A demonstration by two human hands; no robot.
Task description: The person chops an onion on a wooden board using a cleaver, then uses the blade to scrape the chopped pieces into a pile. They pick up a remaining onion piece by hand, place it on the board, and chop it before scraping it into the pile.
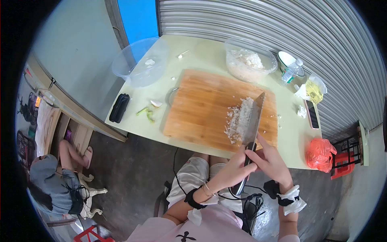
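A kitchen knife (254, 117) with a broad blade and black handle stands over the right part of a wooden cutting board (197, 109). Finely chopped white pieces (240, 121) lie in a long heap along the blade's left side. My left hand (235, 166) is closed on the handle just below the board's front edge. Against it from the right, my right hand (271, 160) also grips the knife, thumb across the handle and fingers near the blade's base. The fingertips of both hands are partly hidden.
A clear tub (250, 74) of white chopped food and a water bottle (292, 71) stand behind the board. Another clear bowl (139, 64), a black case (119, 108), a phone (311, 114) and a red bag (320, 154) are around the table. A person (52, 181) sits at left.
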